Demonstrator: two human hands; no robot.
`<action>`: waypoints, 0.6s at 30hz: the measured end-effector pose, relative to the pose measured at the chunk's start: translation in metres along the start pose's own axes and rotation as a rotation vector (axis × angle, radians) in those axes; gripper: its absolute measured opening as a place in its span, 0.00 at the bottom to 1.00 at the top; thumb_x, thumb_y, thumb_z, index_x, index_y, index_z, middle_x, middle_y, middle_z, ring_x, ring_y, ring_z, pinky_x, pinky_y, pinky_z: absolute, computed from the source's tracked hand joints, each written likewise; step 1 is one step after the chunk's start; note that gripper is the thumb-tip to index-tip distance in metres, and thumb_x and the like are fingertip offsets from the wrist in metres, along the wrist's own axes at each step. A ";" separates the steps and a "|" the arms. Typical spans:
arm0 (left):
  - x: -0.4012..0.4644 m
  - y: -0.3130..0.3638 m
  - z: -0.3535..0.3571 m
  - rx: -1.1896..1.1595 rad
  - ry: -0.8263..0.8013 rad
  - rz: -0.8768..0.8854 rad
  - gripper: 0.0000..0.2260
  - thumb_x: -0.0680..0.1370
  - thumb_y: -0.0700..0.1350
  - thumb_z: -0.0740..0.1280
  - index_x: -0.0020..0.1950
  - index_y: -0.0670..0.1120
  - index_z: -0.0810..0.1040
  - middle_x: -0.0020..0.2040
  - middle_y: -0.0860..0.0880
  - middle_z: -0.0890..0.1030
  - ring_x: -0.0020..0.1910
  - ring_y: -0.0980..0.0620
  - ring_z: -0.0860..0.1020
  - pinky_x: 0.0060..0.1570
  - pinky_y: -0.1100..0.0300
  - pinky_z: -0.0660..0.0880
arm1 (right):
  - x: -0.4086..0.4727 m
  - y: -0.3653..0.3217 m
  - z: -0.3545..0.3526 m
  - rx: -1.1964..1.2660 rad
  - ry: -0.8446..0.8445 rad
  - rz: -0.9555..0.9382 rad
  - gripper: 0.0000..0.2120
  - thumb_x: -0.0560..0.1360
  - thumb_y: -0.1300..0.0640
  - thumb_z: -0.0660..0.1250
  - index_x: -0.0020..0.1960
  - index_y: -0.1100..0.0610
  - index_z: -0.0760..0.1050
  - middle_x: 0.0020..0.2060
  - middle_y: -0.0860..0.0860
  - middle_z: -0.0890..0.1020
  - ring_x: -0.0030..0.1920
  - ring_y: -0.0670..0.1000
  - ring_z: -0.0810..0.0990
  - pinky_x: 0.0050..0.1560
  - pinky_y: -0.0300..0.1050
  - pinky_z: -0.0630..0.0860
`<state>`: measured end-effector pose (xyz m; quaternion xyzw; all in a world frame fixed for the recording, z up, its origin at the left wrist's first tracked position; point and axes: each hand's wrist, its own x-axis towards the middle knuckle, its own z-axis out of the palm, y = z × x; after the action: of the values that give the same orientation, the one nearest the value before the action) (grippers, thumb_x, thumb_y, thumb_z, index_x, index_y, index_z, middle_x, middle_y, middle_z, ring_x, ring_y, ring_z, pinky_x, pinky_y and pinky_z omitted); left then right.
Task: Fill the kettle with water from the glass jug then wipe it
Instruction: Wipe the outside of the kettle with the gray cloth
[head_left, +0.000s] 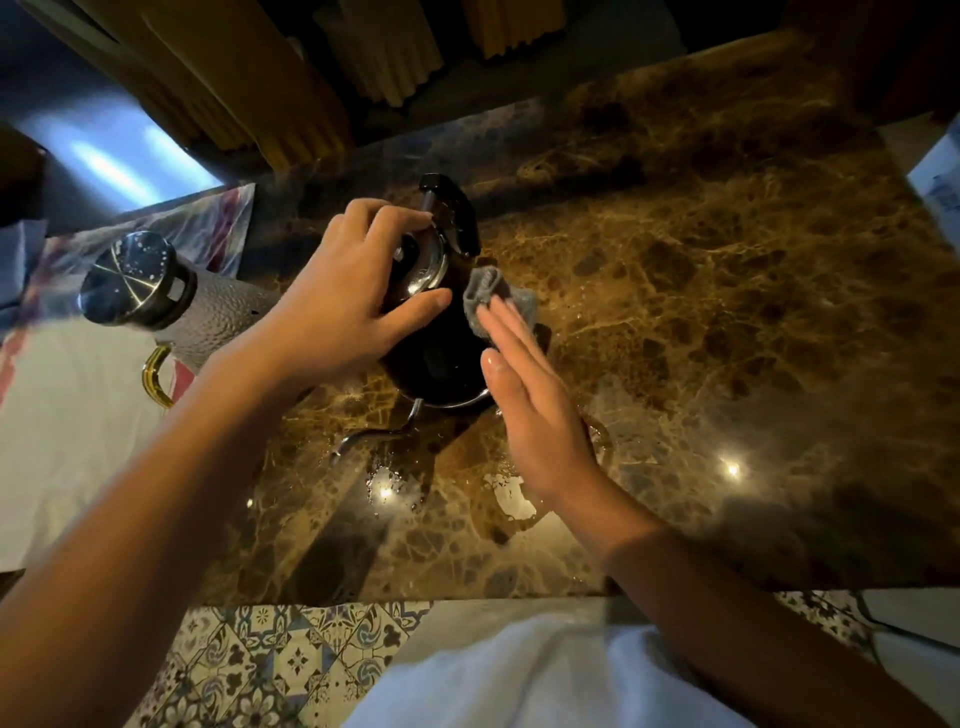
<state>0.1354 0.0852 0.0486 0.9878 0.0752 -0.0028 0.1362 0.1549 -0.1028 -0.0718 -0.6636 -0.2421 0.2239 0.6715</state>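
Black glossy kettle (436, 358), thin curved spout.

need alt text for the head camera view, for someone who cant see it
A person's right hand presses a grey cloth flat against the side of a dark kettle while the left hand steadies its lid, on a wet brown marble counter. A glass jug with a metal lid stands to the left on a white cloth.

The kettle (434, 358) is glossy black with a silver lid. A grey cloth (491, 296) lies against it. The surface (727, 312) is brown veined marble. The jug (156, 291) has dimpled glass, a steel lid and an amber handle. The floor tiles (270, 660) carry blue floral patterns.
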 end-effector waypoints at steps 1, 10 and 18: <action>0.000 -0.005 -0.002 -0.055 -0.027 0.026 0.30 0.80 0.59 0.68 0.77 0.50 0.65 0.74 0.47 0.66 0.73 0.49 0.67 0.69 0.60 0.66 | 0.007 -0.001 -0.001 0.004 -0.006 -0.025 0.29 0.83 0.40 0.54 0.81 0.50 0.64 0.79 0.37 0.62 0.81 0.37 0.56 0.81 0.41 0.56; -0.002 -0.023 0.002 -0.314 0.011 0.105 0.25 0.74 0.56 0.72 0.68 0.48 0.72 0.68 0.48 0.72 0.69 0.52 0.72 0.69 0.59 0.69 | 0.016 0.023 -0.006 -0.055 -0.030 0.185 0.31 0.83 0.36 0.51 0.84 0.44 0.55 0.83 0.37 0.56 0.76 0.26 0.51 0.83 0.51 0.55; -0.002 -0.024 -0.001 -0.337 -0.015 0.154 0.22 0.77 0.52 0.71 0.68 0.45 0.74 0.68 0.46 0.72 0.69 0.52 0.72 0.68 0.65 0.68 | -0.007 -0.014 0.018 -0.076 -0.078 -0.066 0.30 0.84 0.40 0.50 0.83 0.49 0.57 0.83 0.39 0.53 0.83 0.39 0.49 0.84 0.49 0.51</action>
<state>0.1303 0.1080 0.0436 0.9539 -0.0021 0.0130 0.2999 0.1377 -0.0936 -0.0580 -0.6710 -0.2982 0.2180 0.6429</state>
